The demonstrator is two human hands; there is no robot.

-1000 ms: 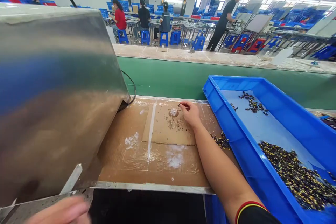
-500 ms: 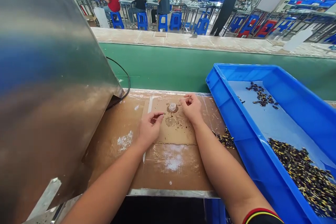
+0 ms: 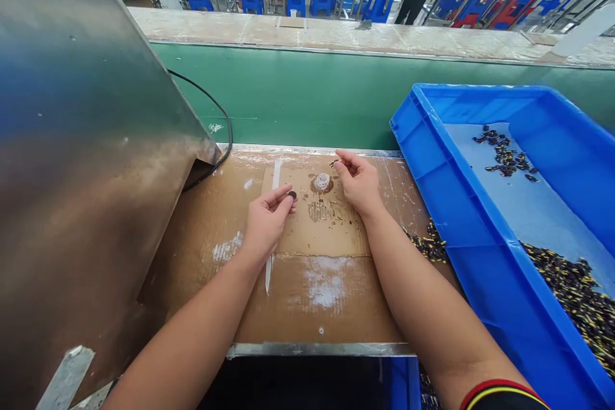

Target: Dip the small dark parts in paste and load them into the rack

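Observation:
Between the thumb and fingers of my left hand (image 3: 269,214) is a small dark round piece (image 3: 292,195). My right hand (image 3: 358,180) is in a pinch at the far side of the cardboard sheet (image 3: 321,240). At its fingertips shows a small dark part with a yellowish bit (image 3: 333,164), too tiny to name. A whitish round lump (image 3: 321,182) sits in a dark wet-looking stain on the cardboard, between my hands and nearer the right one. Neither hand touches it.
At right stands a blue tray (image 3: 473,221) holding many small black-and-yellow parts (image 3: 571,288). More such parts (image 3: 430,245) lie on the bench beside it. A metal housing (image 3: 96,160) with a black cable (image 3: 211,99) rises at left. A green wall (image 3: 298,93) runs behind.
The view has tipped downward. My left hand has turned, so the dark round piece now shows in its fingers. My right hand stays pinched near the lump, a little farther from it.

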